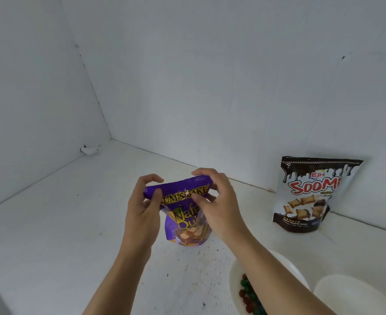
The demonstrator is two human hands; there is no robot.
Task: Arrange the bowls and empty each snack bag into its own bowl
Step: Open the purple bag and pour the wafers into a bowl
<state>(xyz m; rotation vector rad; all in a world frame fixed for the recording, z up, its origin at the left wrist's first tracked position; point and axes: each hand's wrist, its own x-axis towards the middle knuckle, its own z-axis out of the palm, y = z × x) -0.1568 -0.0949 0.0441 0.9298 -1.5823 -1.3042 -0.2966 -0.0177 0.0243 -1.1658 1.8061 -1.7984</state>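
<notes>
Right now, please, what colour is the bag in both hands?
The bag is purple with gold lettering; head view.

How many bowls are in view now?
2. The candy bowl sits bottom right, partly hidden by the right forearm; the plain bowl is just right of it, cut by the frame. Others may be out of view.

Light is soft, cool and rather dim, spread evenly; its source cannot be told. The walls (210, 64) shade to grey-blue. Shadows are faint, with a weak one just right of the black bag (310, 196). A pale sheen glares on the purple bag (185, 226). Detail is soft throughout. Wide-angle distortion bends the table (51, 223) edges, and the corner bowl (355, 292) looks washed out.
</notes>
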